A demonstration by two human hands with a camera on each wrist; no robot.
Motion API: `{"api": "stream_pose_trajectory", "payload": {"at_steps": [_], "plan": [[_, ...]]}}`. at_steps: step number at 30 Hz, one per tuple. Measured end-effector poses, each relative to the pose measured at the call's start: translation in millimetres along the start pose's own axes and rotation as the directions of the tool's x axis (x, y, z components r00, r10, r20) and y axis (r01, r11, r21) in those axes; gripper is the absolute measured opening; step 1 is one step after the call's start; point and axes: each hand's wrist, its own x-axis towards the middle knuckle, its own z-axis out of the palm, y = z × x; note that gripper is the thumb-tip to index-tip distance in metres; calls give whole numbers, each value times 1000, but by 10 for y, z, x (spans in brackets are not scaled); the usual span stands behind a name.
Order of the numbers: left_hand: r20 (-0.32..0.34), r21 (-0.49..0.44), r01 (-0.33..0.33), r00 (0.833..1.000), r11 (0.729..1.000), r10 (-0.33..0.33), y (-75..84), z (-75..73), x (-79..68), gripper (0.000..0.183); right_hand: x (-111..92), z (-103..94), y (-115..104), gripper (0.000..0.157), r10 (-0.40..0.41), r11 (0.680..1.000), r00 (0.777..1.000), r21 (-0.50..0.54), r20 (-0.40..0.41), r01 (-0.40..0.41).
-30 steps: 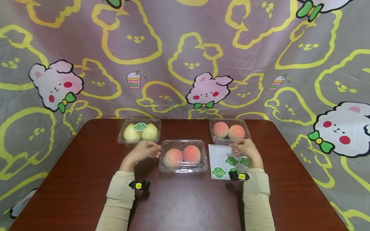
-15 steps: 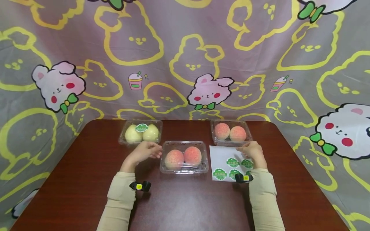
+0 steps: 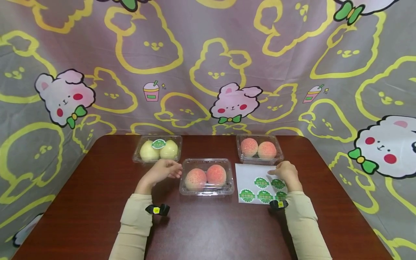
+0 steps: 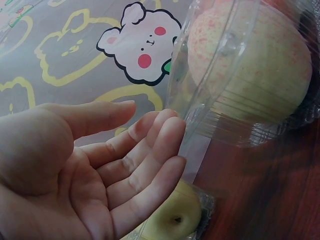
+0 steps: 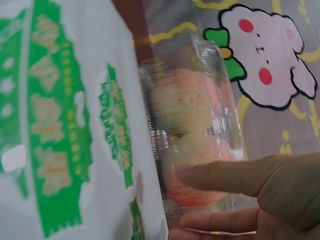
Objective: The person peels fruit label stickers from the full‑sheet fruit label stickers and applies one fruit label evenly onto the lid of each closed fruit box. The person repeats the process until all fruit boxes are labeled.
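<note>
A clear plastic clamshell box (image 3: 208, 193) with two peaches (image 3: 216, 174) stands mid-table. Just off its left side is my left hand (image 3: 161, 171), palm turned toward it. In the left wrist view the fingertips (image 4: 172, 135) come right up to the box wall, holding nothing. To the right of the box lies a white sheet (image 3: 244, 174) bearing several round green stickers (image 3: 247, 195). My right hand (image 3: 288, 174) is over the sheet's upper right edge, partly hiding it. In the right wrist view the thumb (image 5: 220, 176) and fingers are extended and apart.
At the back left sits a clear box (image 3: 138, 158) of two yellow-green fruits, a green sticker (image 3: 158, 144) on its lid. Another box of peaches (image 3: 267, 149) stands at the back right, just behind the sheet. A patterned curtain (image 3: 182, 76) hangs behind the table (image 3: 208, 227).
My right hand has shifted right along the sheet, uncovering more of the stickers. My left hand stays beside the middle box.
</note>
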Motion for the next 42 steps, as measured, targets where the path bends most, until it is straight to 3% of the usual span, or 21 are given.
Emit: {"api": "stream_pose_trajectory", "payload": {"at_steps": [10, 17, 22, 28, 35, 42], "plan": [[-4, 8, -2, 1000, 1000, 2, -4, 1, -2, 31, -27, 107, -19, 77, -116, 991, 991, -63, 72, 120], [-5, 12, -9, 1000, 1000, 9, -3, -4, 3, 31, -9, 177, 6, 83, -151, 985, 984, -68, 94, 158], [2, 9, -8, 1000, 1000, 8, -19, 6, 11, 31, 4, 204, 23, 86, -126, 989, 987, -71, 100, 133], [0, 14, -8, 1000, 1000, 8, -13, 4, 10, 31, -8, 190, 19, 86, -97, 994, 993, -47, 72, 100], [-1, 7, -9, 1000, 1000, 9, 1, -12, 3, 31, -13, 193, -4, 78, -133, 990, 991, -41, 11, 134], [-3, 3, -8, 1000, 1000, 8, -2, -23, -12, 32, -28, 211, 17, 43, -143, 989, 989, 17, -37, 144]]}}
